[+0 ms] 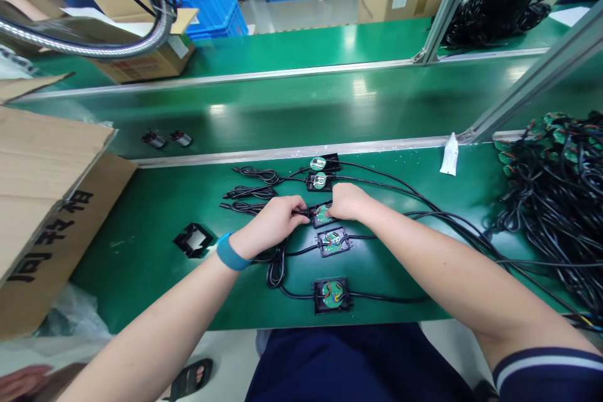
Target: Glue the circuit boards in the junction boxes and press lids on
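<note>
My left hand [282,218], with a blue band at the wrist, pinches a black cable [301,212] at the left end of a small black plastic housing. My right hand [348,202] is curled over the housing's right end, its fingertips at the green circuit board [322,213] inside; they partly hide it. Behind it lie two similar housings, one with a round board [320,181] and one at the back [332,162]. Nearer me are another open housing [333,241] and a front one [332,295], each with a board and coloured wires. Cables leave both sides, with coiled ends [249,192] on the left.
An empty black housing part [194,240] lies left of my wrist. A cardboard box [61,213] stands far left. Tangled cables with green boards [556,201] fill the right side. A white tube [450,154] leans near the back rail [282,154]. Two small cylindrical parts [167,138] sit behind it.
</note>
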The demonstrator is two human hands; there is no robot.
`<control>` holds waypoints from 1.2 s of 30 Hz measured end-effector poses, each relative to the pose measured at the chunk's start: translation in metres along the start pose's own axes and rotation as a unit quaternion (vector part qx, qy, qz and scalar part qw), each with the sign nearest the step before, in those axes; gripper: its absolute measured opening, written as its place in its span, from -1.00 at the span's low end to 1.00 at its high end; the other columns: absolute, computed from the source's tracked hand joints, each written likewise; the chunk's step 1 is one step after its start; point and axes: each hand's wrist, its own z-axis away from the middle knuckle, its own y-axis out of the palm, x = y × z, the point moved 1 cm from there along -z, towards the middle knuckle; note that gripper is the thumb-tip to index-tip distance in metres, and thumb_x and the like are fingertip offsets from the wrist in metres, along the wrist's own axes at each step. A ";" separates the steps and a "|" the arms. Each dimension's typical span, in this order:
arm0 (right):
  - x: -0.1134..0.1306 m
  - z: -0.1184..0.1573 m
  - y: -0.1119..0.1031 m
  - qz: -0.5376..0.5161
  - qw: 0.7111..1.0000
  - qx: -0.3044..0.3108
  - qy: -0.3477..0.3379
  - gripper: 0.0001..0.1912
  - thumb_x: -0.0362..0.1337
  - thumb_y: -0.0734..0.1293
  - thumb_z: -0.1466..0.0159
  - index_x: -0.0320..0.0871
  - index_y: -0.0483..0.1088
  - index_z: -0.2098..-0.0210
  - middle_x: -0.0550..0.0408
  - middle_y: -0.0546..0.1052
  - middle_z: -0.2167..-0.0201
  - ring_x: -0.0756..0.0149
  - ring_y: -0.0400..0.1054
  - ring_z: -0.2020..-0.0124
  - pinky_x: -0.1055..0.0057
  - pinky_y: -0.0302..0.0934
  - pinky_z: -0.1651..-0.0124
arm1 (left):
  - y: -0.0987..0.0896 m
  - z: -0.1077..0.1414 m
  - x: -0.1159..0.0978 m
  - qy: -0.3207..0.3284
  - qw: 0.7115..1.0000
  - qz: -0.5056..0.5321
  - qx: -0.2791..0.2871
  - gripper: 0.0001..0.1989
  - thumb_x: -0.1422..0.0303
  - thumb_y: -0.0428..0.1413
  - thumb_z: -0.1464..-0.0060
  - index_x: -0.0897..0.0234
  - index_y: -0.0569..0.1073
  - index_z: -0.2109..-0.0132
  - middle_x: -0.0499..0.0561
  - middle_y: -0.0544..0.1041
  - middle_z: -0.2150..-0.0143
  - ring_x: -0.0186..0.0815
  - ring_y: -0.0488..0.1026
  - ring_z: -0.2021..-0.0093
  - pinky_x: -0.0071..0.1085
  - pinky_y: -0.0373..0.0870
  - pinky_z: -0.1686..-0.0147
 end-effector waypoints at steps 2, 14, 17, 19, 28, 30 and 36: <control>-0.001 -0.001 0.001 -0.001 1.000 0.003 -0.003 -0.55 -0.10 0.53 -0.05 -0.22 0.53 0.13 -0.18 0.59 0.05 0.05 0.51 0.07 0.36 0.38 0.15 | -0.001 -0.002 0.002 -0.014 0.999 0.014 0.032 -0.63 0.09 0.00 -0.17 0.28 0.53 0.28 0.05 0.57 0.36 -0.23 0.44 0.35 -0.36 0.29 0.31; -0.003 -0.007 0.005 -0.009 1.000 -0.001 -0.006 -0.57 -0.10 0.53 -0.02 -0.19 0.56 0.16 -0.17 0.62 0.12 0.03 0.53 0.11 0.35 0.40 0.18 | 0.004 -0.010 -0.001 -0.032 0.992 0.120 0.013 -0.83 0.27 0.21 0.00 0.27 0.44 0.37 -0.06 0.53 0.46 -0.35 0.40 0.46 -0.45 0.27 0.43; -0.003 -0.007 0.006 -0.009 1.000 0.003 -0.009 -0.57 -0.09 0.53 -0.02 -0.20 0.56 0.18 -0.18 0.62 0.13 0.01 0.54 0.13 0.33 0.41 0.20 | 0.016 0.001 -0.002 0.087 0.994 0.021 -0.057 -0.88 0.34 0.13 -0.13 0.25 0.43 0.36 -0.05 0.54 0.41 -0.34 0.43 0.40 -0.44 0.28 0.36; -0.003 -0.007 0.006 -0.008 1.000 0.002 -0.011 -0.58 -0.09 0.53 -0.03 -0.21 0.56 0.18 -0.19 0.62 0.13 0.01 0.54 0.12 0.34 0.40 0.21 | 0.024 0.007 0.003 0.133 0.987 -0.017 -0.086 -0.84 0.36 0.07 -0.21 0.25 0.44 0.35 -0.02 0.55 0.38 -0.32 0.45 0.35 -0.43 0.31 0.32; -0.003 -0.005 0.005 -0.007 1.000 -0.002 -0.017 -0.59 -0.12 0.54 -0.03 -0.21 0.56 0.19 -0.19 0.61 0.13 0.03 0.54 0.12 0.36 0.40 0.16 | 0.035 0.013 0.002 0.101 0.966 -0.224 -0.075 -0.76 0.43 -0.03 -0.29 0.27 0.47 0.33 0.07 0.55 0.39 -0.21 0.48 0.33 -0.32 0.33 0.25; -0.003 -0.005 0.004 -0.010 1.000 0.000 -0.013 -0.58 -0.12 0.54 -0.02 -0.21 0.56 0.19 -0.19 0.61 0.13 0.03 0.54 0.12 0.36 0.40 0.16 | 0.035 0.015 -0.002 0.092 0.962 -0.247 -0.076 -0.75 0.44 -0.03 -0.28 0.29 0.49 0.33 0.10 0.54 0.41 -0.18 0.47 0.35 -0.28 0.33 0.25; -0.003 -0.006 0.004 -0.006 1.000 0.010 -0.022 -0.56 -0.13 0.55 -0.01 -0.23 0.56 0.17 -0.20 0.62 0.14 0.02 0.54 0.13 0.35 0.41 0.16 | 0.026 0.013 0.002 0.100 0.987 -0.098 -0.081 -0.80 0.36 0.04 -0.27 0.26 0.56 0.23 0.08 0.62 0.23 -0.18 0.50 0.20 -0.29 0.36 0.13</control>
